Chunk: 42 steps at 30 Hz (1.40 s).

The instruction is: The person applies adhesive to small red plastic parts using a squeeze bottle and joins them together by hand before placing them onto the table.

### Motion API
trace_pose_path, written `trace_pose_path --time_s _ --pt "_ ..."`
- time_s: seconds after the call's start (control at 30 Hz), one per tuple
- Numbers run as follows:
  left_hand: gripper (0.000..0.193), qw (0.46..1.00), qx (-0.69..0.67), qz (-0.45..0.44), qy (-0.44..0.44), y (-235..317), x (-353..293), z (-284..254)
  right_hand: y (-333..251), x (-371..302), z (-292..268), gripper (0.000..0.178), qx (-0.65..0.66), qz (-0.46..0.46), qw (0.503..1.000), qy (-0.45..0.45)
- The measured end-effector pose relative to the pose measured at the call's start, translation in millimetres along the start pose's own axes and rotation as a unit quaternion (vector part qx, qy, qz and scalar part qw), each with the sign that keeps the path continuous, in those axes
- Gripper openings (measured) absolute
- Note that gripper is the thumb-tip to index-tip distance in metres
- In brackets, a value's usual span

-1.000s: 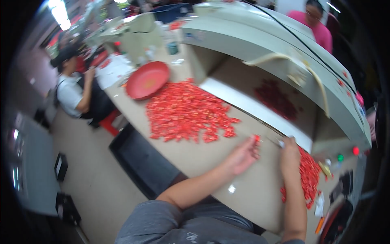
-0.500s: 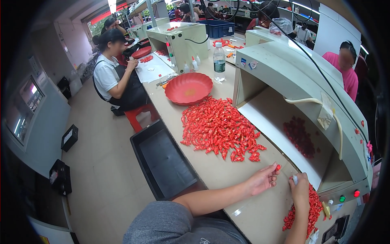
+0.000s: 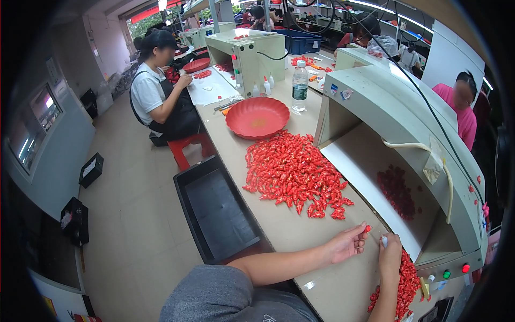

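Between the thumb and fingertips of my left hand, a small red piece is held above the table. Just to its right, my right hand is closed around a small white squeeze bottle, mostly hidden by the fingers. The bottle's tip and the red piece are apart. Beyond my hands lies a big heap of glossy red figure-like pieces with gold marks. A second heap of smaller red pieces sits beside my right forearm, which partly covers it.
An arched grey machine stands on the right, with dark red pieces inside. A red scalloped bowl and water bottle are farther back. A black bin is left of the table edge. A co-worker sits at far left.
The whole view has shifted slightly, with far things now lower and more to the right. My hands keep the same holds, still close together.
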<state>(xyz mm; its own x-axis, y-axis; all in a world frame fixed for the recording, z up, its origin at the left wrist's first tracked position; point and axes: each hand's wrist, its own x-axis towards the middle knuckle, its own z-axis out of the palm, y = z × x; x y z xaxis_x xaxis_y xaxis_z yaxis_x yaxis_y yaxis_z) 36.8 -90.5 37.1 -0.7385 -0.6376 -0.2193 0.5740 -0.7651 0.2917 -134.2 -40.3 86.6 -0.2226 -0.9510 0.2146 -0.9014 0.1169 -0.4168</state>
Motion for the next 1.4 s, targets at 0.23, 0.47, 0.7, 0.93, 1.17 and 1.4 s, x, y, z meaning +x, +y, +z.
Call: trace_pose_path --time_s 0.23,0.47,0.7,0.93,1.17,1.4 --pt "0.022 1.000 -0.002 0.001 -0.009 2.1 0.0 -0.9 -5.9 1.0 -4.3 0.017 0.034 0.016 0.998 -0.050" --pt "0.021 1.000 0.003 0.011 -0.021 -1.3 -4.7 1.7 3.7 -4.0 -1.1 0.015 0.065 0.017 0.996 -0.051" --pt "0.021 0.991 0.014 -0.043 -0.124 -22.2 0.8 10.0 21.5 -41.7 -24.2 0.015 0.469 0.219 0.855 -0.010" --pt "0.031 0.991 0.105 -0.077 -0.017 -4.3 -16.0 16.1 -3.8 -55.3 -24.6 0.023 0.699 0.284 0.656 -0.019" --pt "0.032 0.979 0.170 -0.114 -0.020 -17.5 -11.3 24.8 -1.5 -66.2 -37.4 0.024 0.686 0.284 0.669 -0.027" --pt "0.029 0.964 0.260 -0.059 -0.010 -21.1 -10.5 19.7 -4.7 -66.9 -37.3 0.021 0.627 0.271 0.730 -0.004"
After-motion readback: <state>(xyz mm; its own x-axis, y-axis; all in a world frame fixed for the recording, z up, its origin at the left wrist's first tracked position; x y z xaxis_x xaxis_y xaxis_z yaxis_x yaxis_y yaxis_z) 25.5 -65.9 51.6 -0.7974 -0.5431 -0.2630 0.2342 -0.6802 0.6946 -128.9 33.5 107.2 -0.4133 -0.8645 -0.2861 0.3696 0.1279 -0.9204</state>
